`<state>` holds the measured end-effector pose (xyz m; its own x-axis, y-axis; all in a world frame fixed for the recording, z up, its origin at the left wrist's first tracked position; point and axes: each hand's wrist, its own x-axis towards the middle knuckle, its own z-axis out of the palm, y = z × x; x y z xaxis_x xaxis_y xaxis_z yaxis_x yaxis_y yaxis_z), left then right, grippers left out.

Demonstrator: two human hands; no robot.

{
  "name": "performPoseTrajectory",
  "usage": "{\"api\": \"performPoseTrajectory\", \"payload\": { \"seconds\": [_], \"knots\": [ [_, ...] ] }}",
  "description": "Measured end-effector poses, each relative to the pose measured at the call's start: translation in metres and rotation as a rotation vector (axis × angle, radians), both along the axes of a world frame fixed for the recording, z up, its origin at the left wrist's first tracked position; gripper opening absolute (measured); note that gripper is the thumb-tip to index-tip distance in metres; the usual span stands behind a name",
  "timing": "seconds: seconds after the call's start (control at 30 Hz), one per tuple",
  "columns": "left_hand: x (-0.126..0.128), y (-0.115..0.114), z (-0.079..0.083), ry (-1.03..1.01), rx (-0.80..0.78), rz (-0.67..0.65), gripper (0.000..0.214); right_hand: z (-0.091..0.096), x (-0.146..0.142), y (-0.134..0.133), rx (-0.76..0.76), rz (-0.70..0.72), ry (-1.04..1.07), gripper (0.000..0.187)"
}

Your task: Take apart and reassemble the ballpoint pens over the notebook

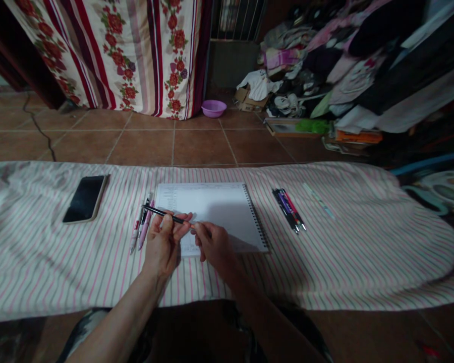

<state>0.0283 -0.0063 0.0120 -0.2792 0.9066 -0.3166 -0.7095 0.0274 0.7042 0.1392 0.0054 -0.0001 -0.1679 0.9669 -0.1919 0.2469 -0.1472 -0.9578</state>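
My left hand (163,245) and my right hand (213,245) both pinch a thin black pen (162,214) that lies almost level just above the near left corner of a white spiral notebook (219,206). The left fingers grip the pen's middle; the right fingertips close on its near end. The notebook lies open on a striped cloth (348,252). Pink and dark pens (142,227) lie beside the notebook's left edge, under the pen's far tip.
A dark phone (86,198) lies face up on the cloth at the left. A bunch of pens (288,209) and one pale pen (318,200) lie right of the notebook. Beyond the cloth are brown floor tiles, a purple bowl (214,108), a flowered curtain and piled clothes.
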Motion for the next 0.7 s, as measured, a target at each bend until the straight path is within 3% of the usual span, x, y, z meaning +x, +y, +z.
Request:
{"api": "performPoseTrajectory", "payload": {
  "seconds": [0.23,0.33,0.47,0.5,0.6,0.7],
  "knots": [
    [-0.004,0.000,0.004,0.037,0.104,-0.124,0.020,0.010,0.005,-0.003,-0.347,0.024,0.392,0.033],
    [-0.004,0.000,0.009,0.039,0.113,-0.174,0.022,0.017,0.011,-0.003,-0.519,0.099,0.547,0.029],
    [-0.004,-0.001,0.011,0.053,0.137,-0.206,0.023,0.018,0.010,-0.003,-0.682,0.150,0.629,0.024],
    [-0.005,0.000,0.010,0.064,0.137,-0.192,0.022,0.017,0.008,-0.003,-0.641,0.127,0.590,0.024],
    [-0.006,0.004,0.005,0.087,0.102,-0.100,0.018,0.011,0.000,-0.005,-0.316,0.040,0.303,0.032],
    [-0.007,0.009,0.000,0.062,0.069,-0.021,0.012,0.008,-0.004,-0.006,0.014,0.086,0.017,0.029]
  ]
}}
